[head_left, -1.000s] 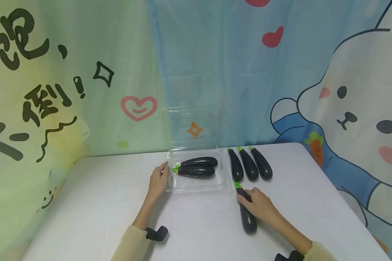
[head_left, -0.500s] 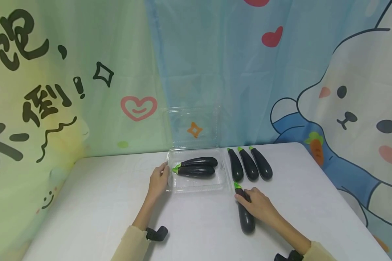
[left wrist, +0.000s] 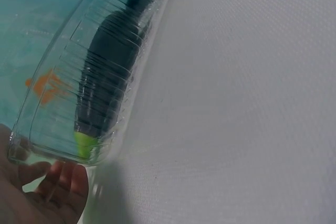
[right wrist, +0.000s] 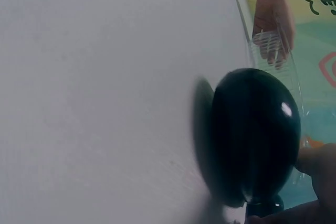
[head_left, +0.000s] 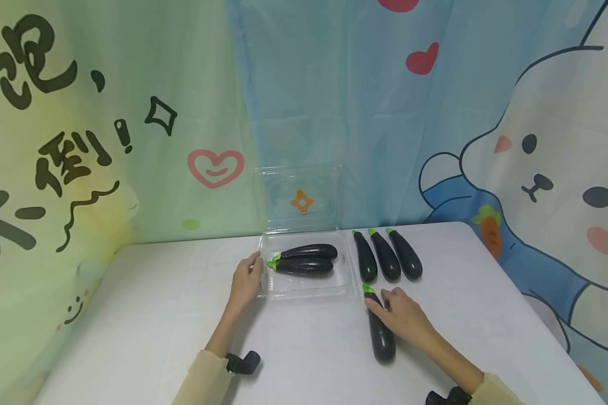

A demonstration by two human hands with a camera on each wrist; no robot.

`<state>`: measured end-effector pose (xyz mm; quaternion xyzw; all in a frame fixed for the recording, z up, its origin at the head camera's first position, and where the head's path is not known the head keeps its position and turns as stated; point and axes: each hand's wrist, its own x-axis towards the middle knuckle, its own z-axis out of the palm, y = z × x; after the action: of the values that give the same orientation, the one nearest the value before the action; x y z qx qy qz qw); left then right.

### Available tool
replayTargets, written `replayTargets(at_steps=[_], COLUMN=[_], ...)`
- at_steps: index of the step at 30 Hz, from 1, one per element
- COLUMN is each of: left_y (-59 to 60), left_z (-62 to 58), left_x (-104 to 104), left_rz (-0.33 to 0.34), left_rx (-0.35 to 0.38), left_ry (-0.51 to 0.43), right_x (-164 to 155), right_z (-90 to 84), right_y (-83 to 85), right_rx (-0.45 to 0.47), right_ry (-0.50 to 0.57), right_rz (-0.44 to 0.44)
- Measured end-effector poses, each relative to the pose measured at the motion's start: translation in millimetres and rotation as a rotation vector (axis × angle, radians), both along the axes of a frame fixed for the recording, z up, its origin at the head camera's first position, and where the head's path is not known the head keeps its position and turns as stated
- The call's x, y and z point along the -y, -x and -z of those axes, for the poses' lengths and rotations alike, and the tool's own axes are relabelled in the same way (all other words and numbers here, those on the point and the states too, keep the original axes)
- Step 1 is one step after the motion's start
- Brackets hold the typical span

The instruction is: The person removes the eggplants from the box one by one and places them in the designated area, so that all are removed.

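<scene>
At the left wall of the clear plastic clamshell box (head_left: 304, 289), my left hand (head_left: 246, 275) pinches the edge. The left wrist view shows that thumb and the curled fingers (left wrist: 62, 182) at the box's corner. Inside lie two dark eggplants (head_left: 306, 265) side by side, green stems to the left. My right hand (head_left: 402, 316) is over a single eggplant (head_left: 382, 340) lying on the table, stem pointing away. Its thumb touches the eggplant's upper part, while the index finger stands off it. In the right wrist view the eggplant's round end (right wrist: 257, 129) hides most of the fingers.
Three more eggplants (head_left: 387, 256) lie in a row right of the box, stems toward the back. The box's lid (head_left: 304, 180) stands raised against the printed curtain (head_left: 294, 84). A white cloth covers the table (head_left: 304, 349).
The eggplant at my right hand shifted slightly left, then stayed put. That hand's fingers have since loosened and lifted a little. My left hand and the box have not moved.
</scene>
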<state>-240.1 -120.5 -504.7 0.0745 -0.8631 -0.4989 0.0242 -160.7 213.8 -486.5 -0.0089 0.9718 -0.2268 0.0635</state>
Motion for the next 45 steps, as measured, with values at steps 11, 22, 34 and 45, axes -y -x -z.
replayTargets(at_steps=[11, 22, 34, 45], left_y=[0.3, 0.8, -0.2, -0.6], left_z=[1.1, 1.0, -0.8, -1.9], left_x=[1, 2, 1, 0], left_rz=[0.005, 0.000, -0.001, 0.000], left_rx=[-0.004, 0.010, 0.004, -0.001], left_ry=[-0.001, -0.003, -0.021, 0.004], right_x=[3, 11, 19, 36], right_z=[-11.8, -15.1, -19.2, -26.9], right_y=[0.4, 1.8, 5.8, 12.3], right_rx=[-0.366, -0.403, -0.368, -0.325], right_ry=[0.204, 0.271, 0.285, 0.295], right_rz=[-0.123, -0.228, -0.287, -0.415])
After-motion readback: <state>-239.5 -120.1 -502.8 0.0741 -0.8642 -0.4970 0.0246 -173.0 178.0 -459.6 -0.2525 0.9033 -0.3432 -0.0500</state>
